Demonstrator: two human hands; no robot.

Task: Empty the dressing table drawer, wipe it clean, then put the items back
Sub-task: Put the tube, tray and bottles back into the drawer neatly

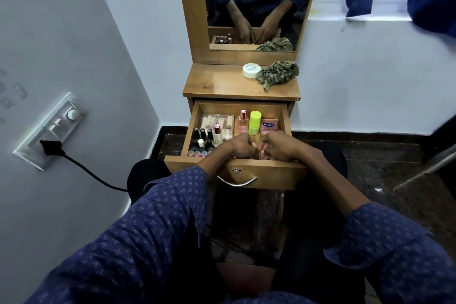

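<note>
Nearest the camera, two forearms in blue patterned sleeves (158, 217) reach forward to the open drawer (286, 121) of the dressing table (222, 86). Below the fingers, on the drawer front, sit a round lock (236, 171) and a curved metal handle (237, 182).

At the front edge of the drawer interior, the left hand (238, 144) and the right hand (277, 147) meet, knuckles up. The fingers of both hands are curled inward, and their tips come together on a small pale object (262, 153); what the object is cannot be told, and the exact grip of each hand is partly hidden.

To the left of the fingers, a cluster of dark-capped nail polish bottles (202, 142) stands in the front left part of the drawer. Just beyond these lies a clear case of pale tubes (217, 122). Directly beyond the fingers stand a pink perfume bottle (242, 122) and a lime-green bottle (255, 122), side by side. To the right of the green bottle lies a pink sachet (269, 126), close to the right drawer wall.

Further beyond, on the table top, a round white jar (251, 70) rests against a crumpled green striped cloth (277, 74). Behind these rises the wood-framed mirror (254, 2), which reflects both hands and the cloth.
</note>
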